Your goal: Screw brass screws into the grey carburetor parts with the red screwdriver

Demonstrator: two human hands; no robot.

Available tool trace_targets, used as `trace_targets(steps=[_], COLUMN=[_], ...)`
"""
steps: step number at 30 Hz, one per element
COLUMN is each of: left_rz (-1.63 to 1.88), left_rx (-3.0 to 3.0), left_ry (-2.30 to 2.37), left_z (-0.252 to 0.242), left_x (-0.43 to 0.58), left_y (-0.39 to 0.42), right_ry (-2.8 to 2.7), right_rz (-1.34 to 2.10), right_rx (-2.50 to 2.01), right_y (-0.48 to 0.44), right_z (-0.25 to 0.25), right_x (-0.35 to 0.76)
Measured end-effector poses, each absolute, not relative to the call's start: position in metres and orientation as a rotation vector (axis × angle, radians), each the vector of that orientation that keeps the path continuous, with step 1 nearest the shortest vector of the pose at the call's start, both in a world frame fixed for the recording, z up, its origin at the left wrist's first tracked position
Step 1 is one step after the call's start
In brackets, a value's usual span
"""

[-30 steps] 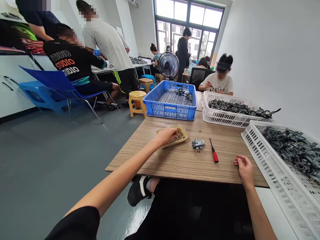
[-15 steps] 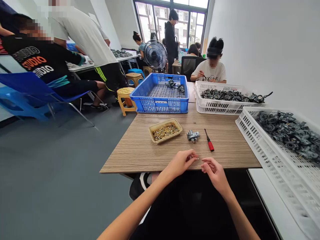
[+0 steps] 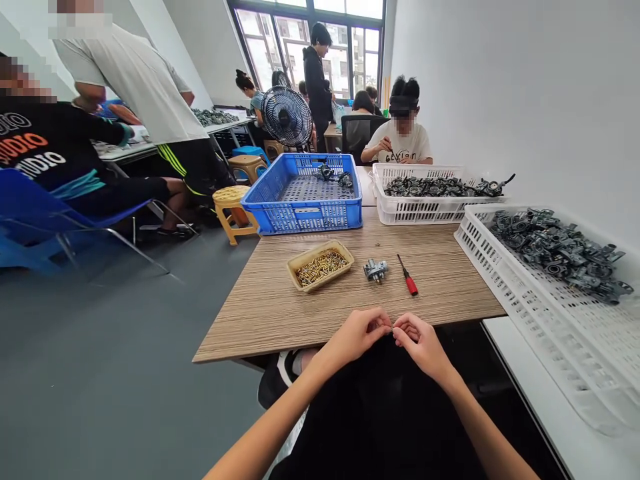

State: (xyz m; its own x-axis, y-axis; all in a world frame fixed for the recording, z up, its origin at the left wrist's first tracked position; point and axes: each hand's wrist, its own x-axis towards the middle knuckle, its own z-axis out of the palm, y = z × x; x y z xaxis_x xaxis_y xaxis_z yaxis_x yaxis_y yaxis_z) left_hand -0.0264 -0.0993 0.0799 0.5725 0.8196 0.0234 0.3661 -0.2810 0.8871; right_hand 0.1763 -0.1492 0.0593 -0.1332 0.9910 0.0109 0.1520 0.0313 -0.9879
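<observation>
My left hand [image 3: 367, 331] is closed in a pinch just off the table's front edge, on a tiny metal piece nearly hidden by the fingertips. Against those fingertips press the curled, closed fingers of my right hand [image 3: 420, 343]; what they grip is too small to make out. On the table beyond lies a grey metal carburetor body [image 3: 375, 270] with brass-coloured bits on its underside. Right of it is a screwdriver [image 3: 408, 277] with a red handle and dark shaft. To the left, a shallow beige dish [image 3: 303, 287] contains many small brass-coloured parts.
A blue crate [image 3: 310, 223] with a few dark assemblies stands at the table's back. Beside it is a white crate [image 3: 415, 215] of similar parts; another white crate [image 3: 480, 250] of grey metal bodies is at right. A person [image 3: 400, 137] sits opposite, working.
My right hand has moved in to meet the left, and its fingers have closed. The tiny metal piece, visible before at my left fingertips, is now mostly covered. The camera view has shifted slightly.
</observation>
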Motion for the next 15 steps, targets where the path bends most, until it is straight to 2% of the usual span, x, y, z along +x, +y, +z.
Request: trace_targets(steps=[15], left_rz=[0.562], left_rx=[1.869], left_ry=[0.881], left_z=[0.0818], left_x=[-0.0293], left_y=[-0.1065], right_ry=[-1.322], right_rz=[1.478], right_rx=[-1.14], right_y=[-0.1485], right_z=[0.0543], right_x=[0.1693])
